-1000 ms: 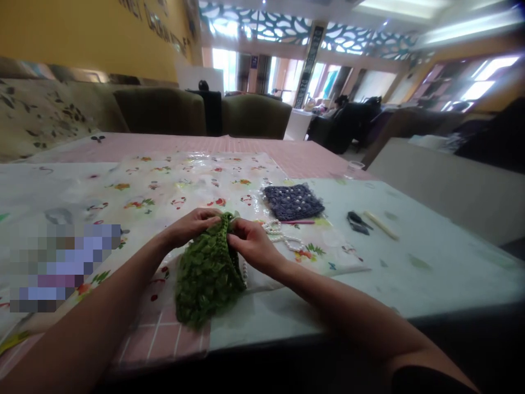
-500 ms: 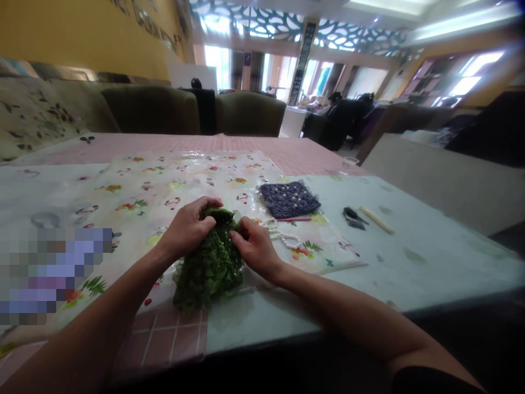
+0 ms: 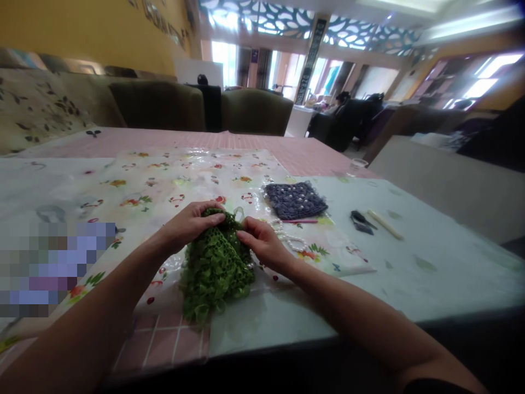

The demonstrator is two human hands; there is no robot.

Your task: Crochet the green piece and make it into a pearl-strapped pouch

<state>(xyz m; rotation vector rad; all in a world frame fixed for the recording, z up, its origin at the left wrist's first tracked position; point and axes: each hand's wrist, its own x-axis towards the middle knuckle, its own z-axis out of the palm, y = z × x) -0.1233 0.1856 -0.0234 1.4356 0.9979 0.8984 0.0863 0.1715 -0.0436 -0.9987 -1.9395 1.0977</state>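
A green crocheted piece [image 3: 219, 268] with ruffled, ribbon-like loops hangs between my hands above the near part of the table. My left hand [image 3: 197, 221] is closed on its upper left edge, thumb lying over the top. At its upper right edge, the thumb and fingers of my right hand [image 3: 260, 241] pinch the fabric; any small tool there is hidden. A thin translucent loop of ribbon [image 3: 238, 212] sticks up between the hands. Just beyond my right hand, a string of white beads [image 3: 293, 242] lies on the flowered plastic sheet [image 3: 180, 180].
Behind the beads are a dark purple beaded crochet piece [image 3: 295, 200] and a pink stick [image 3: 301, 221]. Further right lie a black-handled tool [image 3: 362, 222] and a cream stick [image 3: 385, 225]. A blurred-out bluish object [image 3: 69, 268] sits left. Chairs [image 3: 256, 112] stand across the table.
The green piece now shows more of its open mesh and ruffles, turned flatter toward me. Both hands keep their hold. The whole view has shifted slightly.
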